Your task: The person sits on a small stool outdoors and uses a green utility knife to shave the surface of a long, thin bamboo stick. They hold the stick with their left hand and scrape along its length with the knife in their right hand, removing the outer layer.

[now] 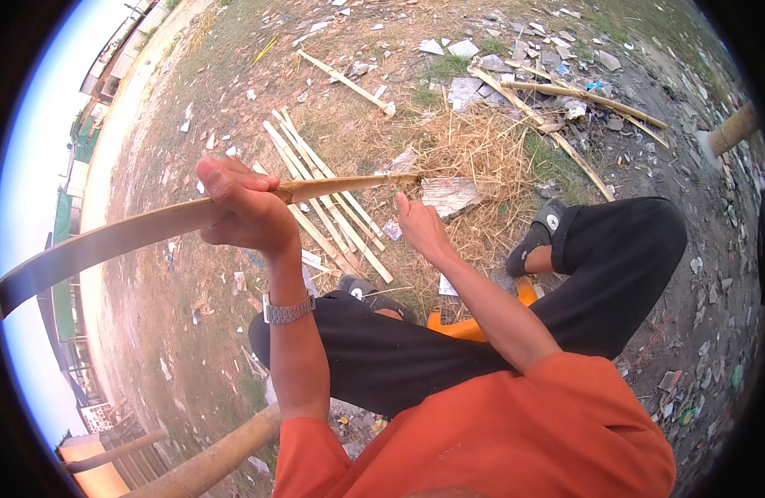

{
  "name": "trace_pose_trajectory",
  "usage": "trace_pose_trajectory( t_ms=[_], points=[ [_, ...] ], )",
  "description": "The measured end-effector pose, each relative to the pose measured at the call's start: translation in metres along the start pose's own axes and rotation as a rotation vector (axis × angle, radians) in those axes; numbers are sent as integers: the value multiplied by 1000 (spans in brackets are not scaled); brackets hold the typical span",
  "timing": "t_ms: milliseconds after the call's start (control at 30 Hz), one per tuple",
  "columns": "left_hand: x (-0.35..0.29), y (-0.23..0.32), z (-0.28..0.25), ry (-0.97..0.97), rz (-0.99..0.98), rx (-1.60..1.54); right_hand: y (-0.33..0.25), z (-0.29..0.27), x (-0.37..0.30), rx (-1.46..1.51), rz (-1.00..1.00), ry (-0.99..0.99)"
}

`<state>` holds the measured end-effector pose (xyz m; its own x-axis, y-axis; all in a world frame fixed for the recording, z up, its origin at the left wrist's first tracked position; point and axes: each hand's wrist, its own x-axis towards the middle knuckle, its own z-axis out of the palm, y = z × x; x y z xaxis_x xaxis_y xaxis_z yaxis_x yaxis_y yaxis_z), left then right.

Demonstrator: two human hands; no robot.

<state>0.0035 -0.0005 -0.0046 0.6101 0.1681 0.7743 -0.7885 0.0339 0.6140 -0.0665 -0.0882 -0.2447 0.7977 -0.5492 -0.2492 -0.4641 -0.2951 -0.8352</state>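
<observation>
A long, split bamboo strip [125, 238] slants across from the far left rim to the middle of the view. My left hand [248, 209], a metal watch on its wrist, is closed around the strip. The strip's other end lies over the edge of a pale wooden block [450, 196] on the ground. Just below that end, my right hand [421, 226] is closed, with a small bit of green showing at its fingertips. What it holds is mostly hidden.
Several cut bamboo strips [316, 178] lie on the ground beyond my left forearm. Shavings [482, 145] surround the block. Longer bamboo poles [586, 95] rest among broken tiles at the far right. An orange stool [457, 328] shows by my legs. A thick bamboo pole [216, 456] crosses the lower left.
</observation>
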Motion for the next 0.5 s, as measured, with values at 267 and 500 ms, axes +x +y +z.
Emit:
trace_pose_trajectory(
  t_ms=[267, 500],
  points=[
    [0, 2, 2, 8, -23, -17, 59, 5, 19, -360, -18, 149],
    [7, -1, -1, -6, -78, 74, -27, -53, 7, -353, -66, 169]
  ],
)
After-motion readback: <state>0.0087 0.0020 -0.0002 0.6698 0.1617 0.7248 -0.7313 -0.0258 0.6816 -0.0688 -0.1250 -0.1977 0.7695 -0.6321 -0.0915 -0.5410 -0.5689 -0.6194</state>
